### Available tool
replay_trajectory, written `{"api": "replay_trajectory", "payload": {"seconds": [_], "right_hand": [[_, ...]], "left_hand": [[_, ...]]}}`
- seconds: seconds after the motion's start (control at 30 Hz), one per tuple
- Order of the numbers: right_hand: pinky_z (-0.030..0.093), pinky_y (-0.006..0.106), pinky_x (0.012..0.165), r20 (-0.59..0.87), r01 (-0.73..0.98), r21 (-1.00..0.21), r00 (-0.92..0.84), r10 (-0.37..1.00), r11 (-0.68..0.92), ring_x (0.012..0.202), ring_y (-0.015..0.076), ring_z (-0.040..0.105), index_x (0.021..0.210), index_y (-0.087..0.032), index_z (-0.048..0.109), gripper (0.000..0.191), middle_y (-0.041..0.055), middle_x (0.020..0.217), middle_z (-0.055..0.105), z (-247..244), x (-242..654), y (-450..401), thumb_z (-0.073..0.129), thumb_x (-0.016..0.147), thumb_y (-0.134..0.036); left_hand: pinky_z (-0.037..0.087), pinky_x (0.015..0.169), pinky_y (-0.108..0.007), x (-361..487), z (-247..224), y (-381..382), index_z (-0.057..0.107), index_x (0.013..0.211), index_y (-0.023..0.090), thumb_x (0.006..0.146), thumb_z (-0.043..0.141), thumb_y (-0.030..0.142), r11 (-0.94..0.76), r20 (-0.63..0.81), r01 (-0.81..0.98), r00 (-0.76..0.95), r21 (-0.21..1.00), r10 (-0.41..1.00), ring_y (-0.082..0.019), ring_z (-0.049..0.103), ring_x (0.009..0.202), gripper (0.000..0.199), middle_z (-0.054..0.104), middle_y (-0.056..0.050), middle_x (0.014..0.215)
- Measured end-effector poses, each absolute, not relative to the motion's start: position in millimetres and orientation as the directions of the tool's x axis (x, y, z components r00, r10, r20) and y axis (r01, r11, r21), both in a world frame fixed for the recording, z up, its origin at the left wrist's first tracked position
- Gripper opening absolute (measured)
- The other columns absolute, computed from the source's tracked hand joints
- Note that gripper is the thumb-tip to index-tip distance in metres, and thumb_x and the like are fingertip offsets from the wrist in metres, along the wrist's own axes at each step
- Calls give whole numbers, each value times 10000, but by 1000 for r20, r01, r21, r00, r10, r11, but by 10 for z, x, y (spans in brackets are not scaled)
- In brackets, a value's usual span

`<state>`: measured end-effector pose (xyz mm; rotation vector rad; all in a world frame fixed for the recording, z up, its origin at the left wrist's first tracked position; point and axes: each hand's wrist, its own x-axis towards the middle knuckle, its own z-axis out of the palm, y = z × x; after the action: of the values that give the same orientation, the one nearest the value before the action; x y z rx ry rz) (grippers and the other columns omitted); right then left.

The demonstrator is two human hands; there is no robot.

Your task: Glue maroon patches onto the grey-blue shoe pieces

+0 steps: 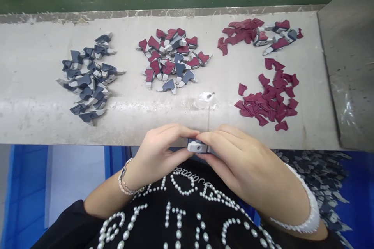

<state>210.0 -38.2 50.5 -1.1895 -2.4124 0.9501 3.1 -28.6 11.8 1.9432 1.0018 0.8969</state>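
Pinching grey-and-navy part [197, 147] in left hand [162, 153] and right hand [244, 161] together, at near edge of bench [140, 112], with loose maroon pieces [270, 93] beyond right hand

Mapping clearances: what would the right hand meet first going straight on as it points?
Past the grey-and-blue piece it holds, the right hand would likely meet the left hand first; exact depth is unclear.

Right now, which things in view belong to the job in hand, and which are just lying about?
Likely the job:
- blue-and-grey part, held between left hand and right hand
- similar parts, left
- mixed pile, many maroon-faced, middle
- loose maroon pieces, right

Seemingly incidental:
- bracelets
- white wristband
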Motion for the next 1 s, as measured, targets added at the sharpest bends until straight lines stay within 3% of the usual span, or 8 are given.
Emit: {"api": "replay_trajectory", "payload": {"seconds": [0.2, 0.37, 0.5, 0.63, 0.73, 0.83, 0.93, 1.0], "right_hand": [[437, 369, 612, -31, 579, -615, -696, 717, 535, 711, 212, 514, 980, -134, 629, 202, 58, 801, 618, 512, 2128, -308, 437, 986, -72], [419, 353, 581, -34, 578, -611, -702, 711, 541, 684, 203, 493, 897, -157, 601, 203, 36, 748, 572, 477, 2129, -275, 431, 991, -98], [476, 373, 601, -2, 595, -605, -666, 746, 530, 718, 234, 554, 920, -153, 613, 199, 55, 774, 599, 397, 2044, -285, 434, 1008, -144], [554, 411, 741, -62, 591, -696, -614, 787, 407, 868, 251, 649, 1131, -188, 593, 160, 68, 936, 679, 363, 2050, -239, 488, 1010, -188], [550, 426, 838, -156, 619, -764, -453, 878, 184, 927, 245, 667, 1191, -229, 556, 252, 53, 990, 684, 331, 2165, -164, 607, 966, -331], [543, 467, 807, -169, 657, -752, -259, 951, 46, 863, 270, 663, 1091, -199, 557, 266, 73, 921, 667, 195, 2252, -64, 597, 949, -421], [520, 515, 897, -81, 631, -772, -212, 974, 73, 1016, 316, 652, 1219, -181, 548, 409, 154, 1143, 666, -25, 2205, 61, 642, 897, -415], [526, 498, 912, -33, 592, -798, -222, 975, 108, 1067, 327, 644, 1204, -186, 588, 395, 156, 1175, 676, -150, 2134, 141, 624, 885, -415]], "left_hand": [[577, 582, -211, 55, 83, -308, 661, 960, 171, 867, 716, 131, -499, 348, 323, 426, 804, 835, -128, 688, 641, 115, 726, -20, 774], [568, 576, -222, 96, 19, -312, 664, 904, 189, 842, 720, 128, -430, 301, 308, 386, 849, 872, -133, 677, 636, 104, 714, -3, 755], [559, 571, -237, 101, -7, -354, 667, 892, 182, 855, 674, 128, -403, 279, 313, 375, 860, 884, -141, 666, 624, 66, 702, -10, 733], [576, 593, -244, -38, -24, -313, 696, 854, 177, 837, 745, 210, -311, 191, 346, 338, 885, 921, -147, 690, 625, 62, 726, -11, 723], [611, 637, -271, -230, -56, -39, 715, 822, 188, 793, 805, 321, -141, 66, 465, 176, 874, 982, -169, 717, 647, 164, 746, -7, 721], [636, 713, -332, -362, -65, 427, 680, 1097, 167, 860, 731, 354, -118, 117, 542, 36, 832, 993, -207, 753, 751, 307, 778, -72, 931], [623, 728, -292, -427, -7, 842, 615, 1258, 161, 898, 687, 342, -137, 124, 617, 63, 775, 990, -201, 761, 806, 409, 769, -88, 1045], [598, 825, -315, -516, 53, 983, 606, 1282, 168, 934, 636, 323, -134, 130, 691, 58, 710, 990, -215, 747, 902, 382, 748, -98, 1108]]}}
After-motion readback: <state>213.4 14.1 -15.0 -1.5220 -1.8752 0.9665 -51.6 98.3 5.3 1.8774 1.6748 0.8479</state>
